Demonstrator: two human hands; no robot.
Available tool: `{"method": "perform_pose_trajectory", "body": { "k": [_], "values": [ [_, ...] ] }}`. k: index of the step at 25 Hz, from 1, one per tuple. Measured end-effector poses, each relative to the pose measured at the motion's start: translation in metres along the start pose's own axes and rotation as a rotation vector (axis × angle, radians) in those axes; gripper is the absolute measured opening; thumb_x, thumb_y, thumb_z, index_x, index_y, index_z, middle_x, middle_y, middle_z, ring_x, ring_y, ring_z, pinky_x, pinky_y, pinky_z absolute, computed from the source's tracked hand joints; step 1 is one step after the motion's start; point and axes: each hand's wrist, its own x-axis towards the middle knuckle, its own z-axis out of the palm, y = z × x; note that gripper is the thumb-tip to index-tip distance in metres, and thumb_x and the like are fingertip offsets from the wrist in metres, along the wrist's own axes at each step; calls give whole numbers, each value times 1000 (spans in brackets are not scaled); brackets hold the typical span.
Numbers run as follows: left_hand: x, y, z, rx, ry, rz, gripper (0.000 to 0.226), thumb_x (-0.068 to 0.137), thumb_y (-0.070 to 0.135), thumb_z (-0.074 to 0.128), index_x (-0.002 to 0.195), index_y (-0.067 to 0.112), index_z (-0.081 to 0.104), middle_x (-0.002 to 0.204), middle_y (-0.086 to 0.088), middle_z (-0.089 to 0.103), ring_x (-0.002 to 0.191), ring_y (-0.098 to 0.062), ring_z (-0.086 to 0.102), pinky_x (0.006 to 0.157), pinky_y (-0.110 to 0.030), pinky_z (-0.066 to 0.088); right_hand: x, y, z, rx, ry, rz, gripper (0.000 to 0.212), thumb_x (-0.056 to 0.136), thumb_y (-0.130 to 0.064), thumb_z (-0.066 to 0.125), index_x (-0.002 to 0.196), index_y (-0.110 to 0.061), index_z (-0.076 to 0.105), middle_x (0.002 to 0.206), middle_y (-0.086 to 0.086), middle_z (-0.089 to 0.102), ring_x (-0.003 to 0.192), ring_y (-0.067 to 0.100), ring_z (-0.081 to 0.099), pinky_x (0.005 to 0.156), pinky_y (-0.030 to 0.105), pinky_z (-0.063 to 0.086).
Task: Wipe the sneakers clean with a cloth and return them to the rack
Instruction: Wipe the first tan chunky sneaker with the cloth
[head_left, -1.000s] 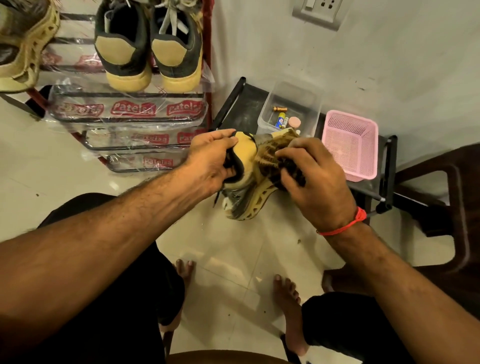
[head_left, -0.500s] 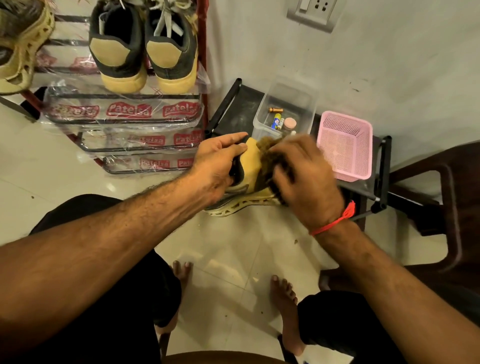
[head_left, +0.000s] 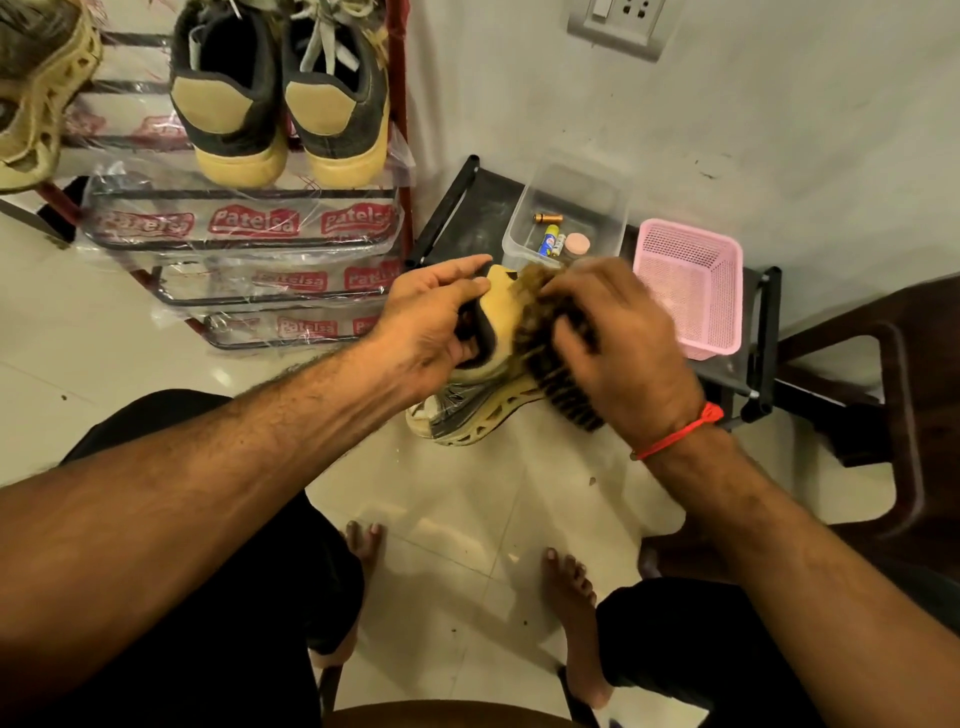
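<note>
Sneaker (head_left: 470, 415) between hands; rack (head_left: 249, 244) left.

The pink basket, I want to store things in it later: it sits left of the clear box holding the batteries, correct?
Not quite. The head view shows the pink basket to the right of the clear box, not left. The batteries do lie in that box.
</note>
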Motion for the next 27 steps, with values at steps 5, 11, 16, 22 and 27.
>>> {"method": "perform_pose_trajectory", "body": {
  "k": [5, 11, 16, 22, 27],
  "values": [
    [-4, -8, 0, 220, -77, -3, 28, 98, 4, 59, 121, 12, 73, 120, -7, 74, 119, -24, 64, 102, -49, 53, 5, 31, -26, 62, 211, 331, 25, 87, -11, 68, 111, -9, 67, 110, 7, 63, 105, 18, 55, 92, 3, 32],
    [-4, -9, -5, 291, -126, 6, 21, 95, 2, 61, 103, 12, 78, 99, -9, 77, 95, -24, 71, 85, -39, 59, -2, -6, -13, 252, 111, 40, 23, 87, -10, 73, 107, -3, 63, 109, 11, 59, 106, 25, 54, 94, 34, 45],
    [-6, -2, -11, 278, -91, -60, 21, 98, 8, 58, 106, 13, 77, 88, -8, 76, 77, -19, 71, 62, -30, 59, -9, -15, -5, 366, -139, -31, 23, 91, -23, 71, 109, -10, 63, 103, 2, 59, 95, 16, 56, 86, 27, 50],
    [-4, 4, -8, 201, 5, -17, 29, 95, 0, 59, 119, 7, 73, 114, -17, 74, 93, -25, 70, 75, -33, 62, -17, -5, 6, -6, -363, 78, 41, 90, -36, 56, 131, -34, 52, 141, 5, 40, 120, 31, 46, 94, 49, 50],
    [-1, 5, -11, 194, 21, -26, 29, 94, 2, 59, 117, 11, 75, 109, -10, 76, 90, -20, 69, 68, -26, 60, -21, -11, 10, -182, -333, -241, 25, 83, -30, 55, 100, -26, 73, 135, -2, 58, 115, 34, 53, 79, 47, 45]
  ]
}}
